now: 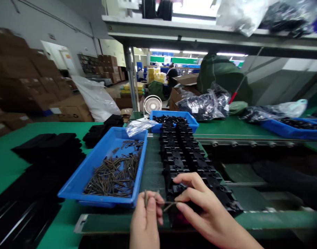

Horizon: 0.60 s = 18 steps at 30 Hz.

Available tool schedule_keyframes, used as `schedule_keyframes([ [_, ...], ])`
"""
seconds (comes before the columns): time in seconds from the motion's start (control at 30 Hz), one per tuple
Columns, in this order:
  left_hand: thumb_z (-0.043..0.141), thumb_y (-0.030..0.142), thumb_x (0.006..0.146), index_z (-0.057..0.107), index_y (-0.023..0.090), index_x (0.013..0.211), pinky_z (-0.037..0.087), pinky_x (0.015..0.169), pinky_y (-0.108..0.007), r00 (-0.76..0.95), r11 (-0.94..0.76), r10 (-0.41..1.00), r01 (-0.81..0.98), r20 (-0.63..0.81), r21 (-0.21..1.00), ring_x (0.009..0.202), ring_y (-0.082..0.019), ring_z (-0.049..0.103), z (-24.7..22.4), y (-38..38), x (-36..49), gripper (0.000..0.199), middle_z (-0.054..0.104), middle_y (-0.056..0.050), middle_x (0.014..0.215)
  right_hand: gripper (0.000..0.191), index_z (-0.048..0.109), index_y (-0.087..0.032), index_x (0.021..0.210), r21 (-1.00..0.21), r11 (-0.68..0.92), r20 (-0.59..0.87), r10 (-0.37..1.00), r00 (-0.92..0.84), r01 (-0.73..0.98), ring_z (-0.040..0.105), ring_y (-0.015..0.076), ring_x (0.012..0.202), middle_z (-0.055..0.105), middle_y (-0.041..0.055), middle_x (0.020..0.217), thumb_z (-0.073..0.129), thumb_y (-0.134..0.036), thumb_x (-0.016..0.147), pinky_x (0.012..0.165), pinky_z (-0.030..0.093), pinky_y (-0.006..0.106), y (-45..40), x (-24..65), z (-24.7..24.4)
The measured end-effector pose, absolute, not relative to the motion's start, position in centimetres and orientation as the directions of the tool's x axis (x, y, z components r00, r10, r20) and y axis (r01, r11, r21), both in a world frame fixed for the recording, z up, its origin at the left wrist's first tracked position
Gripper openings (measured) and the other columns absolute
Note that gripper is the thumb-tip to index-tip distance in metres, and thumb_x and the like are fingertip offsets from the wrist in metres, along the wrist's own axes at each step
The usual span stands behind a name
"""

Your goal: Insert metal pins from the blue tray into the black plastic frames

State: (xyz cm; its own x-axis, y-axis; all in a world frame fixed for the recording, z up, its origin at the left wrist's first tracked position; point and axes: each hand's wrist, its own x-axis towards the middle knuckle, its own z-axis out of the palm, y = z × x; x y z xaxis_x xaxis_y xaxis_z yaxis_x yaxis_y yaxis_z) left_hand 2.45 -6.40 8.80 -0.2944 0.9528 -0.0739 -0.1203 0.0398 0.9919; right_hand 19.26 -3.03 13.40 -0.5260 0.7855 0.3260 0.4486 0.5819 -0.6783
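Observation:
Several thin brownish metal pins [169, 206] pass between my two hands near the front edge of the bench. My left hand [147, 216] is closed around some of them, their ends poking out past the thumb and fingers. With thumb and forefinger, my right hand [200, 204] pinches the tip of a pin, its other fingers curled loosely above. Just beyond and partly behind my right hand run two rows of black plastic housings [177, 159]. To the left, a blue tray [101, 143] holds a heap of similar pins [111, 176].
Stacked black parts [49, 152] cover the left green tabletop. Behind the rows stands another blue bin [192, 121] of small black pieces, with a white fan [152, 104] beyond. A metal shelf [200, 36] crosses overhead. At right lie bagged parts [205, 103] and a roller rail [233, 143].

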Motion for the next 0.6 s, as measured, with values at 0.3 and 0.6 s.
schedule_keyframes([
  [0.3, 0.053, 0.045, 0.087, 0.05, 0.022, 0.113, 0.039, 0.044, -0.017, -0.272, -0.019, 0.959, -0.343, -0.08, 0.939, 0.05, -0.006, 0.044, 7.1, -6.2, 2.0, 0.035, 0.055, 0.0, 0.082, 0.011, 0.055, -0.025, 0.099, -0.689, 0.586, 0.243, 0.741, -0.626, 0.427, 0.051, 0.0161, 0.109, 0.045, 0.007, 0.119, 0.048, -0.02, 0.092, 0.093, 0.046, 0.026, -1.8, 18.1, 12.6],
  [0.6, 0.056, 0.039, 0.087, 0.05, 0.022, 0.103, 0.037, 0.05, -0.019, -0.206, 0.051, 0.969, -0.388, -0.14, 0.92, 0.054, -0.007, 0.042, 6.7, -5.4, 0.3, 0.025, 0.05, 0.002, 0.076, 0.013, 0.057, -0.025, 0.098, -0.677, 0.594, 0.266, 0.748, -0.608, 0.435, 0.051, 0.015, 0.107, 0.048, 0.0056, 0.115, 0.049, -0.017, 0.091, 0.089, 0.045, 0.025, -0.9, 17.8, 13.3],
])
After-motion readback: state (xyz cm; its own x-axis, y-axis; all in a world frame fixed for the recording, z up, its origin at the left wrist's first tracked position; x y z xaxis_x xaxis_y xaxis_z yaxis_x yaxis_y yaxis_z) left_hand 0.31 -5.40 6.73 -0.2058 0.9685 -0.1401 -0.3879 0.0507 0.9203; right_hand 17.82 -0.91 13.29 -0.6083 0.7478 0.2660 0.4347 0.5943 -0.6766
